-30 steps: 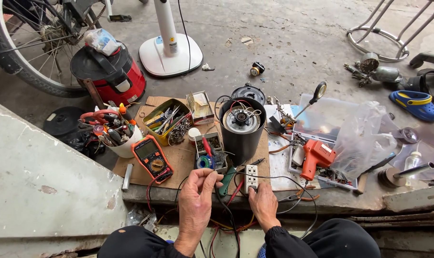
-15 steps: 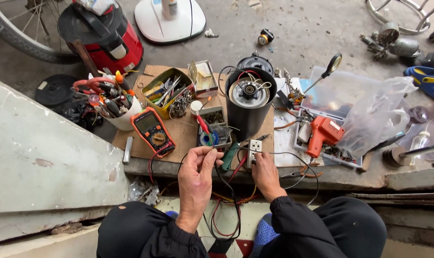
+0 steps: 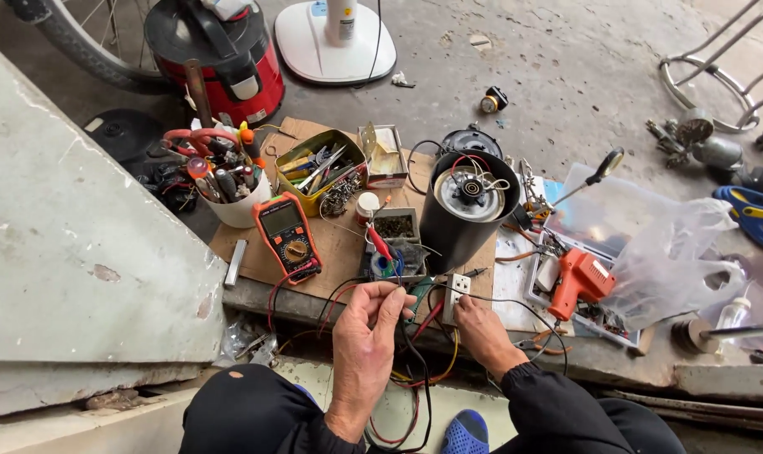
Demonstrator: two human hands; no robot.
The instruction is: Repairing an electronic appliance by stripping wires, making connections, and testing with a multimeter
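L hand [image 3: 366, 324] pinches wires [image 3: 396, 296]; R hand [image 3: 480, 326] grips white socket [image 3: 456, 296], fingertips hidden behind it.

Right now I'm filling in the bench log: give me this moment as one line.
left hand: pinching wires | right hand: on white switch block | black cylindrical motor behind | orange multimeter left

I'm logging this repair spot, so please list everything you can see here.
multimeter: one, orange, on cardboard
motor housing: one, black cylinder, centre
soldering gun: one, orange, right of housing
tool cup: one, white, left
tool tin: one, yellow-green, behind multimeter
vacuum cleaner: one, red-black, on floor
fan base: one, white, on floor
plastic bag: one, clear, right
left hand: pinching wires
right hand: at white switch block
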